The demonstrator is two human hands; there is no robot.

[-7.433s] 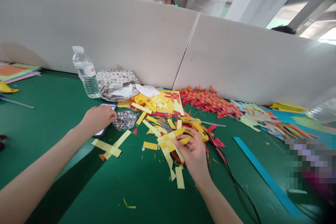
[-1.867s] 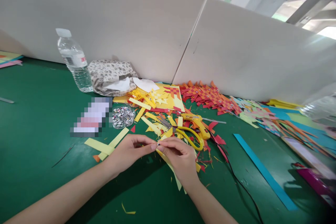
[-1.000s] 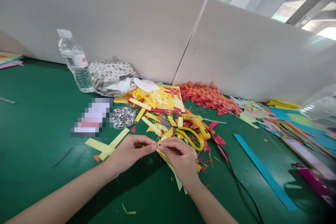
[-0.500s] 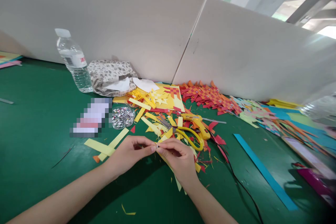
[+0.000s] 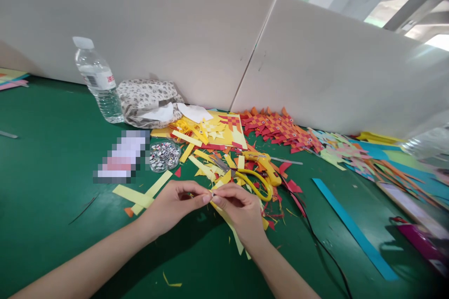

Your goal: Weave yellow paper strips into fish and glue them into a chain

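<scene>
Hands together mid-bench: left hand [image 5: 171, 205] & right hand [image 5: 238, 208] pinch sth tiny at touching fingertips, over yellow woven piece [image 5: 231, 229]; item too small to ID. Wiggle-eye dish [image 5: 164, 155] just beyond. Finished red/orange fish [image 5: 280, 131] stacked along far edge; yellow one appears unfinished.

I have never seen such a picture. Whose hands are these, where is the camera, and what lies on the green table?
There is no machine: a person wears a camera on the head, looking down at their own bare hands. The left hand and right hand meet fingertip to fingertip, pinching something too small to identify over a pale yellow woven paper piece. On the green table lie yellow-handled scissors, a clear dish of googly eyes, a plastic water bottle and red-orange woven paper fish.
</scene>
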